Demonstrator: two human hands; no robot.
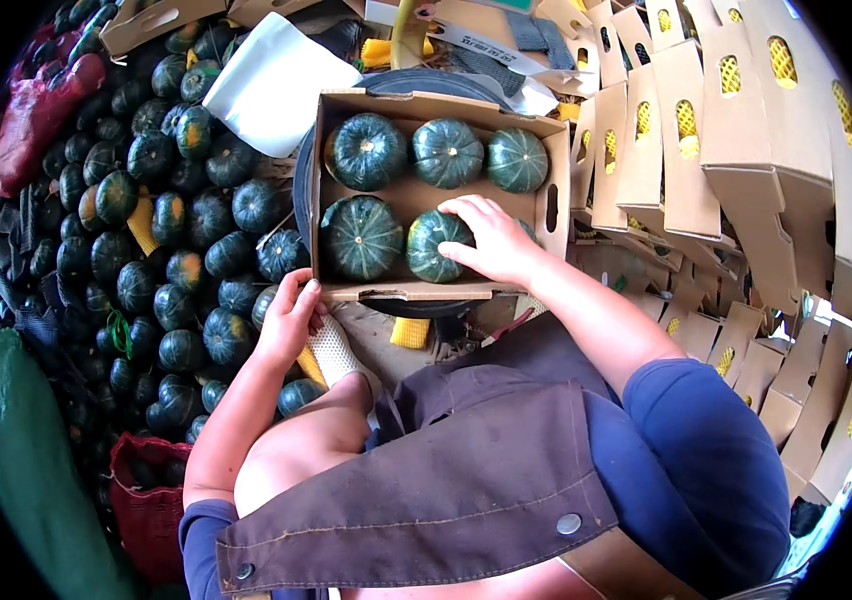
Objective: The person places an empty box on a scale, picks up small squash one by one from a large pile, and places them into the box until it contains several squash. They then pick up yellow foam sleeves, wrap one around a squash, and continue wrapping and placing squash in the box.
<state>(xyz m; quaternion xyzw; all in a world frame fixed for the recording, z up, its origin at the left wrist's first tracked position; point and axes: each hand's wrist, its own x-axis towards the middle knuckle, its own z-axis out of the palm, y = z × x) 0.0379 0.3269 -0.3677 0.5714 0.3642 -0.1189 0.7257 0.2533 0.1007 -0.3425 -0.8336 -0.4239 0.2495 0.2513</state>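
Observation:
An open cardboard box (pixel 441 196) lies before me with dark green kabocha squashes in two rows. Three squashes fill the far row: a large one (pixel 366 151), a middle one (pixel 447 153) and a paler striped one (pixel 517 160). In the near row, a big squash (pixel 361 238) sits at the left. My right hand (pixel 489 236) grips the squash beside it (pixel 429 247), thumb on top and fingers over its far side. Another squash (pixel 527 229) is mostly hidden behind that wrist. My left hand (pixel 294 311) pinches the box's near left corner.
Under the box is a round black base (pixel 426 307). Loose squashes (pixel 185 307) are heaped on the left, near a green sack (pixel 13 450) and red mesh bags (pixel 148 510). White paper (pixel 283 82) lies beyond. Packed boxes (pixel 733 112) showing yellow foam netting are stacked on the right.

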